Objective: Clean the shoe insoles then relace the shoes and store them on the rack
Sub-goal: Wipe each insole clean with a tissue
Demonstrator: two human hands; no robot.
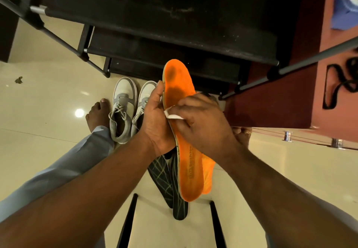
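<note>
The person holds an orange insole (180,96) up in front of them, near the middle of the view, toe end toward 12 o'clock and heel end toward 6 o'clock. Dark smudges show on its forefoot, and printed lettering runs along its heel half. The left hand (155,120) grips the insole along its 9 o'clock edge, with the fingers curled round the rim and the thumb lying up along that edge. The right hand (203,123) comes in from 3 o'clock and lies over the middle of the insole; its fingers are bent and pinch a small white wipe (172,114) against the orange surface, just beside the left thumb.

A second orange insole (208,176) shows behind the heel of the held one, at its 4 o'clock side; whether it is held or lies lower cannot be told. Two dark insoles (164,178) with pale green line patterns lie on the floor (48,100) below the hands, toward 6 o'clock.

A pair of grey-and-white shoes (124,108) stands on the floor at 9 o'clock of the left hand, side by side, toes pointing to 12 o'clock, the laces loose. A bare foot (97,116) rests just beside the left shoe of the pair, at its 9 o'clock side. The black shoe rack (155,34), with fabric shelves and metal tubes, fills the view at 12 o'clock. At 3 o'clock black laces (339,85) lie in a loose tangle on a reddish surface (290,96).
</note>
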